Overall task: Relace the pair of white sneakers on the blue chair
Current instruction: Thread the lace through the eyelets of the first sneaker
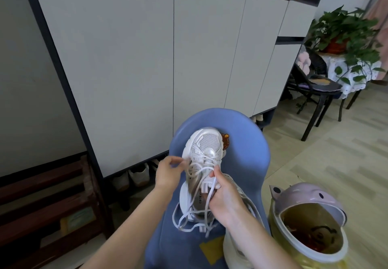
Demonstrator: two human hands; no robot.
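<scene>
Left hand [169, 172] pinches a strand of white lace [196, 203] beside the sneaker's [204, 155] eyelets, fingers curled. Sneaker stands toe-up on the blue chair [245, 159]. Right hand [225, 197] grips the sneaker's tongue and lace, thumb on top. Second sneaker [237, 250] and pink-lidded bin [308, 224] lie at right.

Chair [241, 142] sits in front of cabinet [168, 48]. Sneaker [204, 155] stands on chair seat, toe toward chair back. Left hand [169, 173] at sneaker's left side, pinching lace [197, 208]; right hand [225, 195] at its right side, over a 2nd sneaker [244, 195] lying right of the 1st. Lace loops hang below onto seat. Bin [304, 226] on floor right of chair. Rack [52, 205] left. Potted plant [346, 35] on a stand, far right, behind.
</scene>
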